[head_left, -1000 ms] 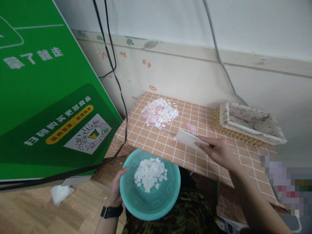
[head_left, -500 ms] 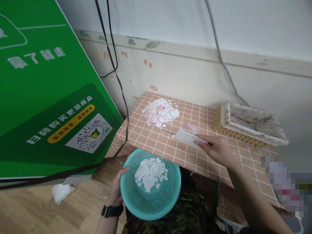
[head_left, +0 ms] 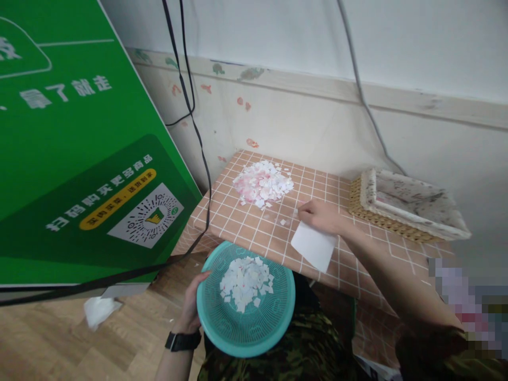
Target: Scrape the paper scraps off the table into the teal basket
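Observation:
My left hand [head_left: 193, 296] grips the left rim of a round turquoise plastic basket [head_left: 254, 341] with slotted sides. Small white paper squares [head_left: 246, 278] lie inside it. Over the table, the fingers of my right hand [head_left: 317, 214] are curled down to the checked cloth, closed. A white paper card [head_left: 313, 246] extends from under that hand toward the table's front edge; the fingers hide the exact hold. One or two loose white scraps [head_left: 283, 222] lie just left of the fingers. Farther back is a heap of white and pinkish paper scraps [head_left: 262, 182].
A cloth-lined wicker basket [head_left: 363, 203] stands at the back right of the table [head_left: 257, 233]. Black cables [head_left: 206, 185] hang across the left corner. A green sign panel [head_left: 91, 159] fills the left side. A white crumpled piece [head_left: 101, 311] lies on the floor.
My right hand has moved forward and left, covering the spot where pink scraps lay. The card has swung toward the table's front and shows more of its face. The left hand and basket remain in place.

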`<state>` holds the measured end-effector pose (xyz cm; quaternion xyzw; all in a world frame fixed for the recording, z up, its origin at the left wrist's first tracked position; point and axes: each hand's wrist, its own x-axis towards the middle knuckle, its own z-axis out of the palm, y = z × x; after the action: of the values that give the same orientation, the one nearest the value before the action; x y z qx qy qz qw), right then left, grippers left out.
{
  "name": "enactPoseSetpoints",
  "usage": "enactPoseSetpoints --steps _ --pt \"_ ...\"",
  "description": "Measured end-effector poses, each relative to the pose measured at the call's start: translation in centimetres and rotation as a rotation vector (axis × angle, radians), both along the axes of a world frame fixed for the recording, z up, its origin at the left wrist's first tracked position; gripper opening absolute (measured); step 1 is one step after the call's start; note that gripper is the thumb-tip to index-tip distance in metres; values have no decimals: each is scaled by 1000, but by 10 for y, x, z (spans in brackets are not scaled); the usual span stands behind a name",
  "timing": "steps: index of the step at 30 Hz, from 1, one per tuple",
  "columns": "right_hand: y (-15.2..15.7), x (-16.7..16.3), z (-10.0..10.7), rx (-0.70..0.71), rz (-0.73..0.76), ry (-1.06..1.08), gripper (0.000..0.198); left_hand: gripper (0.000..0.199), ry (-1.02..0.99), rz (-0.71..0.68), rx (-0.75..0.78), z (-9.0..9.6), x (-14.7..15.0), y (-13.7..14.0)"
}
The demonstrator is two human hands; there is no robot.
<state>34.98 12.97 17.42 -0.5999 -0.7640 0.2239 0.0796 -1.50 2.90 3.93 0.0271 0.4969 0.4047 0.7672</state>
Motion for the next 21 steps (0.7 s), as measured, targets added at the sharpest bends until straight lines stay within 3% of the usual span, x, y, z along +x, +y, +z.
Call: enactPoseSetpoints --steps 3,7,14,21 --pt "5 -21 -16 129 -46 -220 22 16 -6 0 -3 -2 -1 0" --pt "10 -28 -29 101 -28 -308 23 14 -1 18 -7 -5 -2 0" --pt "14 -32 -32 62 -9 -313 14 14 -5 10 25 -3 -1 -1" --pt "20 -22 -32 16 -1 -122 9 17 4 -7 -28 -1 -1 -1"
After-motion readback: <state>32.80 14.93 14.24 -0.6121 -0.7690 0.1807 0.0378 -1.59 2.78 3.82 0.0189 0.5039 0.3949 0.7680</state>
